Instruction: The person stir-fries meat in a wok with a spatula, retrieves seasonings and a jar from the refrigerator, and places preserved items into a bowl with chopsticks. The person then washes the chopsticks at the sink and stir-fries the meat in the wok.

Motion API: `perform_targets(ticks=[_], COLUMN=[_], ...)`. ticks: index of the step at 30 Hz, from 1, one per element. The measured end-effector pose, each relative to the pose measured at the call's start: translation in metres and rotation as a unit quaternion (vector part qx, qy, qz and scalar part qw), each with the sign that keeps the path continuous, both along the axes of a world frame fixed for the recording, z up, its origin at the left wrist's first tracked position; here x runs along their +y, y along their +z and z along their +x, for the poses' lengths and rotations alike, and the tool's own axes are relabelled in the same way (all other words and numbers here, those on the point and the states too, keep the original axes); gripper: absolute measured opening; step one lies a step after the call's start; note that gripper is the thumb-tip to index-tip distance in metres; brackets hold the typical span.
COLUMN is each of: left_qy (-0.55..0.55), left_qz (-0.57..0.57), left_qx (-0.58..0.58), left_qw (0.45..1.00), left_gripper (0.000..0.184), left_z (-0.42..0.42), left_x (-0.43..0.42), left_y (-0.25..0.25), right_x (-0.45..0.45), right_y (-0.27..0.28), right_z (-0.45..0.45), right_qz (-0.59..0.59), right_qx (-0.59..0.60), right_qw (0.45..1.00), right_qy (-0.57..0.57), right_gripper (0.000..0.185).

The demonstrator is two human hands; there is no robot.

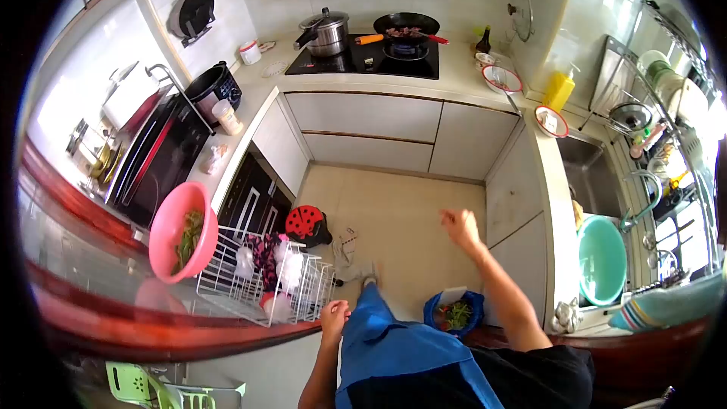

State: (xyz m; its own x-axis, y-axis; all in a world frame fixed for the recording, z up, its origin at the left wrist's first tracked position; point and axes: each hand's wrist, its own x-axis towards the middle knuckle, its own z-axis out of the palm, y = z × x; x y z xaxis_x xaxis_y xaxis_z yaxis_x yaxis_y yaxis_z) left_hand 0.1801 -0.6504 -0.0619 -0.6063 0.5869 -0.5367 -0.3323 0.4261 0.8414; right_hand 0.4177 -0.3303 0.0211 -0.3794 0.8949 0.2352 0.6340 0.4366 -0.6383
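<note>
My left hand (pixel 335 316) hangs low beside the white wire rack (pixel 310 295), fingers curled in with nothing showing in them. Plastic bags (pixel 289 266) and a dark patterned cloth (pixel 264 261) are on that rack. Out over the floor, my right hand (pixel 460 227) is raised in the air, its fingers loosely bent and apart, touching nothing. Below it stands a blue-lined bin (pixel 432 310) with green vegetable scraps (pixel 457 316) inside. A wok (pixel 407 24) with pieces of food and a pressure cooker (pixel 327 34) sit on the black stove (pixel 363 63).
A pink basin (pixel 163 238) with green vegetables is at left. The sink (pixel 594 174), a green basin (pixel 602 261) and a dish rack (pixel 685 144) line the right counter. Red-rimmed bowls (pixel 503 79) stand near the corner. A ladybug-patterned bin (pixel 304 221) is on the floor.
</note>
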Motion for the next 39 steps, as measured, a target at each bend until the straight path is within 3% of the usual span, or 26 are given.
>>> perform_targets(ticks=[1, 2, 5, 9, 11, 15, 19, 20, 21, 24, 25, 27, 30, 32, 34, 39], left_qy=[-0.013, -0.015, -0.033, -0.041, -0.060, -0.072, -0.045, -0.040, -0.035, -0.042, -0.040, -0.044, -0.004, -0.010, -0.014, -0.013], left_qz=[0.019, 0.050, 0.104, 0.137, 0.106, 0.154, 0.156, 0.190, 0.223, 0.284, 0.281, 0.294, 0.280, 0.271, 0.268, 0.274], left_qx=[0.011, 0.005, 0.051, 0.037, 0.025, 0.042, 0.052, 0.062, 0.073, 0.117, 0.116, 0.198, 0.238, 0.239, 0.246, 0.209], left_qw=[1.000, 0.999, 0.993, 0.989, 0.992, 0.985, 0.985, 0.979, 0.972, 0.951, 0.952, 0.934, 0.930, 0.932, 0.931, 0.939], left_gripper=[0.014, 0.013, 0.014, 0.014, 0.014, 0.018, 0.030, 0.034, 0.038, 0.048, 0.048, 0.059, 0.065, 0.067, 0.062, 0.048], left_z=[-0.014, -0.025, -0.070, -0.117, -0.137, -0.170, -0.196, -0.199, -0.204, -0.209, -0.212, -0.223, -0.238, -0.248, -0.255, -0.263], left_x=[0.020, 0.043, 0.110, 0.211, 0.260, 0.352, 0.450, 0.477, 0.504, 0.591, 0.616, 0.669, 0.724, 0.752, 0.777, 0.811], left_y=[0.001, 0.011, -0.003, 0.017, 0.033, 0.070, 0.095, 0.106, 0.118, 0.154, 0.157, 0.162, 0.176, 0.181, 0.180, 0.175], right_x=[0.031, 0.068, 0.157, 0.264, 0.318, 0.404, 0.508, 0.547, 0.568, 0.640, 0.646, 0.663, 0.687, 0.700, 0.721, 0.744], right_y=[0.030, 0.039, 0.111, 0.164, 0.168, 0.176, 0.157, 0.146, 0.133, 0.103, 0.107, 0.118, 0.134, 0.168, 0.205, 0.328], right_z=[-0.015, -0.028, -0.065, -0.094, -0.099, -0.116, -0.133, -0.132, -0.140, -0.162, -0.169, -0.196, -0.216, -0.221, -0.236, -0.278], right_qz=[-0.006, 0.064, 0.186, 0.200, 0.174, 0.214, 0.244, 0.234, 0.232, 0.265, 0.263, 0.138, 0.203, 0.314, 0.399, 0.218], right_qx=[-0.025, 0.037, 0.061, 0.015, 0.005, -0.061, -0.154, -0.230, -0.228, -0.311, -0.313, -0.337, -0.391, -0.431, -0.483, -0.529], right_qw=[1.000, 0.997, 0.980, 0.979, 0.984, 0.972, 0.954, 0.943, 0.945, 0.909, 0.910, 0.930, 0.897, 0.845, 0.780, 0.820], right_qy=[-0.016, -0.003, -0.021, -0.035, -0.043, -0.070, -0.087, -0.050, -0.045, -0.079, -0.076, -0.057, -0.037, 0.017, 0.001, -0.007], right_gripper=[0.018, 0.016, 0.013, 0.014, 0.016, 0.018, 0.018, 0.032, 0.032, 0.061, 0.061, 0.058, 0.043, 0.027, 0.020, 0.011])
